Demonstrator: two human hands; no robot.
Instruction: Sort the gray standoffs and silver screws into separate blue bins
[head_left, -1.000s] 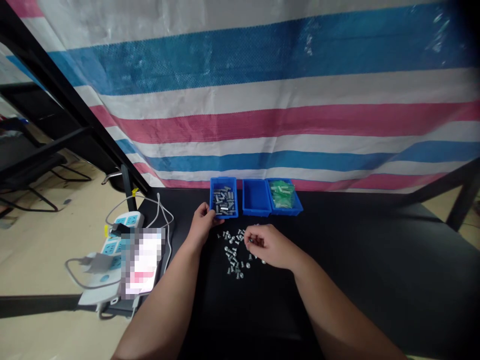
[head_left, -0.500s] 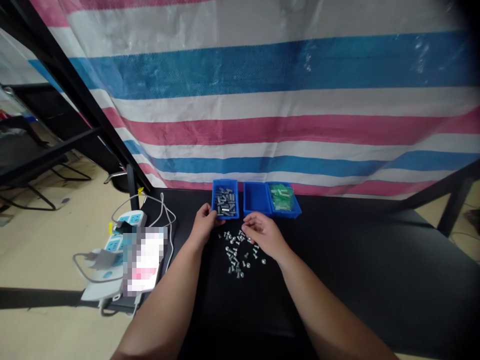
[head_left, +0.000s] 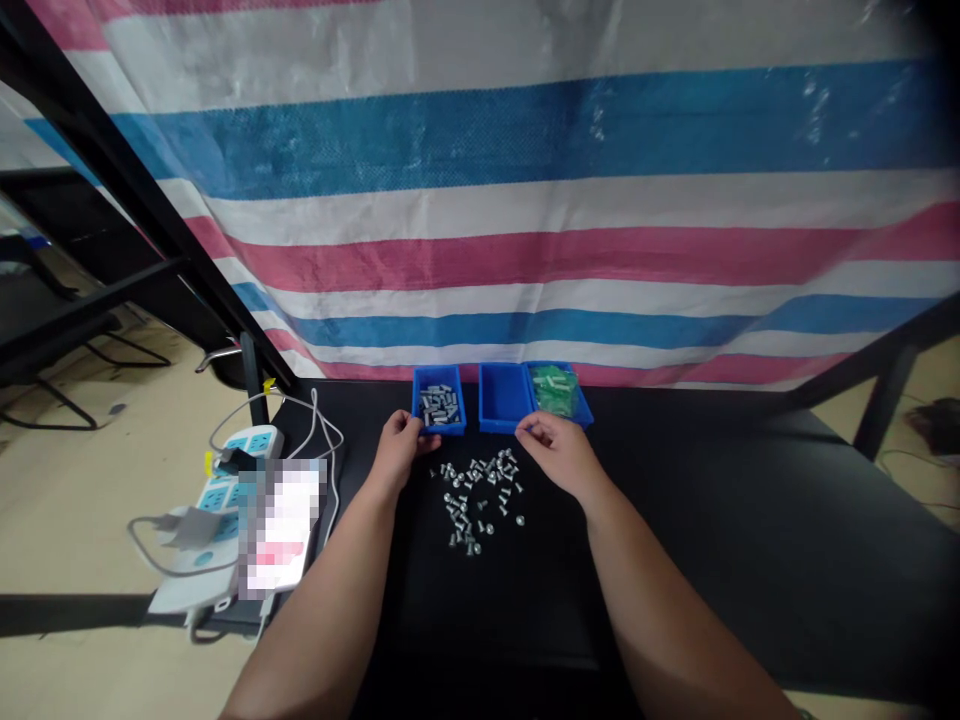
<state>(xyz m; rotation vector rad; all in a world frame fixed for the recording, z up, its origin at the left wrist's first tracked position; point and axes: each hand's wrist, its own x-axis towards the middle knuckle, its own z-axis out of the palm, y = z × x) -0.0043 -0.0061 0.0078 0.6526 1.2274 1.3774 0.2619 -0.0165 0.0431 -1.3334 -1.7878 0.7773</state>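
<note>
My left hand (head_left: 400,446) has its fingers closed at the front left corner of a blue bin (head_left: 459,428) that holds several short metal cylinders (head_left: 439,404). My right hand (head_left: 561,452) is by the front right corner of the middle blue bin (head_left: 504,390), with thumb and fingers curled together. Whatever its fingertips pinch, if anything, is too small to make out. Between and below both hands, a loose scatter of shiny screws (head_left: 463,505) lies on the black tabletop (head_left: 675,540).
A third blue bin (head_left: 583,410) holds green plastic packets (head_left: 555,390). On the left stand a white power strip (head_left: 214,525) with cables and a bright-screened phone (head_left: 289,525), partly blurred. A striped plastic sheet (head_left: 525,260) hangs behind the table, with black frame posts (head_left: 142,200) at the sides.
My right hand has moved right, from the screws' upper edge to the middle bin's front right corner, uncovering more screws. My left hand stays at the left bin. The view has shifted slightly.
</note>
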